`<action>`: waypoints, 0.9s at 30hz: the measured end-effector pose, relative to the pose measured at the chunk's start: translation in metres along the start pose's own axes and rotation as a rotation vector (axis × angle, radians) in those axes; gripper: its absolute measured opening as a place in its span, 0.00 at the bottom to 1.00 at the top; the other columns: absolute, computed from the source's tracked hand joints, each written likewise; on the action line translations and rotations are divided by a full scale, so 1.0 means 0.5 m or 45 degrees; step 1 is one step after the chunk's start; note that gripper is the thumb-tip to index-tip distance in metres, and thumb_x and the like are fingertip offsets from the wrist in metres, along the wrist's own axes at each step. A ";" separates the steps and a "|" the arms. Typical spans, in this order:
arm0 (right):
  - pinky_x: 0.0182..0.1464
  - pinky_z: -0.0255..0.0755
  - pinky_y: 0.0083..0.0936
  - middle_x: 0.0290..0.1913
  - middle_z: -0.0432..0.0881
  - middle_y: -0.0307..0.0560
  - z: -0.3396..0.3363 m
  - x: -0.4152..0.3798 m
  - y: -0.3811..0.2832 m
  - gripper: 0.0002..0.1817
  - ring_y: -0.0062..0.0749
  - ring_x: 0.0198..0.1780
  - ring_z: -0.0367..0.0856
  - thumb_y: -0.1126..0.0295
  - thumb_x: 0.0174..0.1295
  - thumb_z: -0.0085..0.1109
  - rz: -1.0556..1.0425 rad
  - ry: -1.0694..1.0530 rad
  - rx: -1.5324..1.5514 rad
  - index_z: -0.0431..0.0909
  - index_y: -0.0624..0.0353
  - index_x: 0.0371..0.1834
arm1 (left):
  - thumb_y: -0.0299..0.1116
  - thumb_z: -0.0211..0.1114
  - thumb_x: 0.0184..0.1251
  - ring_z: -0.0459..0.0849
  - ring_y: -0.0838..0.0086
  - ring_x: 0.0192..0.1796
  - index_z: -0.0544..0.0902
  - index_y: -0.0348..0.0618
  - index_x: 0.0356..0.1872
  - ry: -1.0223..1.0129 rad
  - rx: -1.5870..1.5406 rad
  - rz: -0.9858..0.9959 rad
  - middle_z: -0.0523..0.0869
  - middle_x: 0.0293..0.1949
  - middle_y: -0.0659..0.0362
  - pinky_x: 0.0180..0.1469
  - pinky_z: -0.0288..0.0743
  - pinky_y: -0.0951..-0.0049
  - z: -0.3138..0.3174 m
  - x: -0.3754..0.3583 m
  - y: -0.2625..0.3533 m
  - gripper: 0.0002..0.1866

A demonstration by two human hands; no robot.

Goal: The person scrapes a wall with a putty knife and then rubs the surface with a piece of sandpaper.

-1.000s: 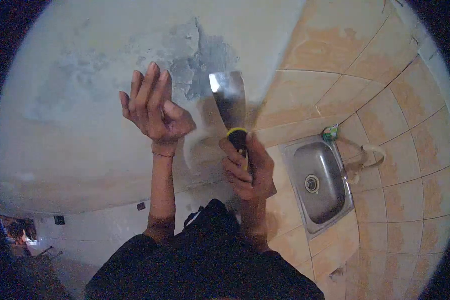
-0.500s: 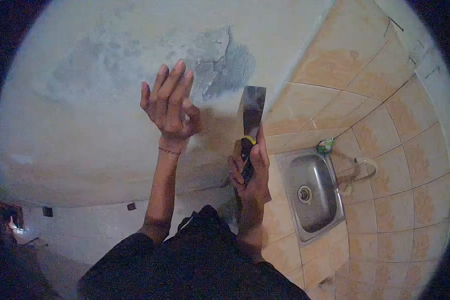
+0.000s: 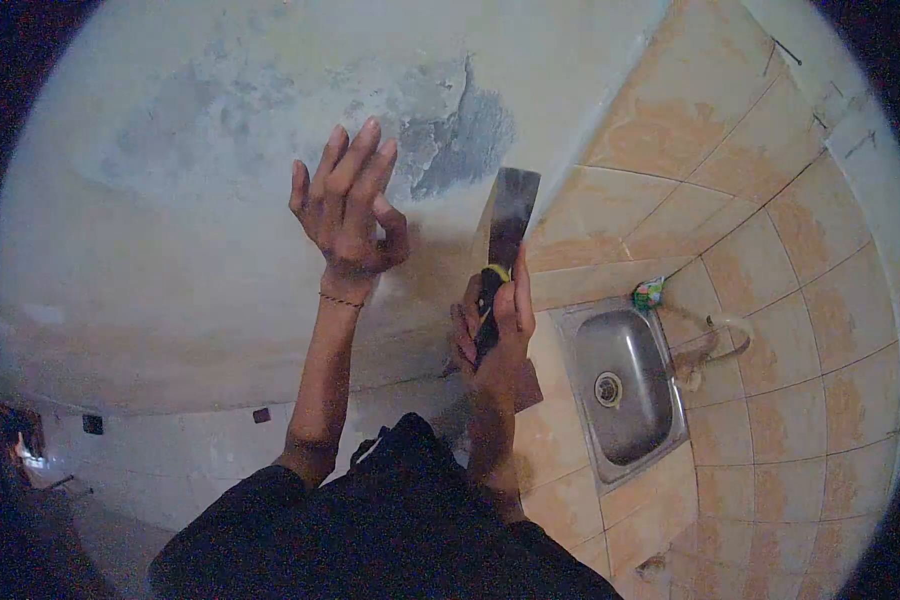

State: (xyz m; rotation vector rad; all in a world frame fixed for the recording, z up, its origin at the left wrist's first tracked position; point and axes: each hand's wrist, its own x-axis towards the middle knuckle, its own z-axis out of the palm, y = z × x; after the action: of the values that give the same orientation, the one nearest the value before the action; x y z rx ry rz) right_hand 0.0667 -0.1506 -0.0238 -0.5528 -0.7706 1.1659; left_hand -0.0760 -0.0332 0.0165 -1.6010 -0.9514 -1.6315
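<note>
My right hand (image 3: 500,325) is closed around the dark handle of a putty knife (image 3: 513,212), which has a yellow band below its broad metal blade. The blade points up, toward the lower right of a rough grey patch (image 3: 480,135) of peeling paint on the pale wall (image 3: 170,270). My left hand (image 3: 348,205) is raised in front of the wall, fingers spread and slightly bent, with nothing in it. Its fingertips overlap the lower edge of the damaged area in this view. A thin dark bracelet (image 3: 341,300) circles the left wrist.
To the right, a steel sink (image 3: 625,385) is set in a tiled counter (image 3: 560,490). A small green packet (image 3: 649,293) lies at its upper corner, beside a tap (image 3: 705,345). Orange-beige tiles (image 3: 760,410) cover the right-hand wall.
The putty knife's blade has tilted and shifted slightly right, with my right hand turning a little. My left hand has moved slightly right, its fingers still spread.
</note>
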 end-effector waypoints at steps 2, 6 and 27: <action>0.11 0.56 0.15 0.29 0.71 0.39 0.008 -0.004 -0.007 0.44 0.17 0.14 0.63 0.48 0.69 0.58 0.020 0.058 -0.023 0.45 0.47 0.81 | 0.34 0.45 0.72 0.76 0.67 0.67 0.84 0.53 0.55 0.015 0.001 0.008 0.84 0.60 0.63 0.78 0.46 0.59 -0.001 0.001 -0.002 0.20; 0.10 0.57 0.15 0.29 0.71 0.39 0.001 -0.008 0.000 0.46 0.16 0.14 0.63 0.47 0.68 0.59 0.019 0.019 0.010 0.43 0.48 0.81 | 0.34 0.46 0.71 0.75 0.67 0.68 0.83 0.53 0.57 -0.027 0.030 0.005 0.83 0.61 0.63 0.78 0.46 0.59 -0.007 -0.001 -0.001 0.20; 0.09 0.56 0.14 0.27 0.70 0.41 -0.011 0.012 -0.004 0.44 0.18 0.13 0.63 0.52 0.70 0.57 0.039 -0.022 0.050 0.41 0.50 0.80 | 0.35 0.46 0.72 0.76 0.68 0.67 0.84 0.54 0.54 0.009 -0.011 -0.026 0.83 0.60 0.64 0.78 0.46 0.59 0.001 -0.007 -0.005 0.19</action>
State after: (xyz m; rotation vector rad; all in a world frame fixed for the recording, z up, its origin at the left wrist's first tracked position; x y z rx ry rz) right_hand 0.0736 -0.1457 -0.0243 -0.5237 -0.7547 1.2129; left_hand -0.0777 -0.0318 0.0130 -1.5949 -0.9611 -1.6561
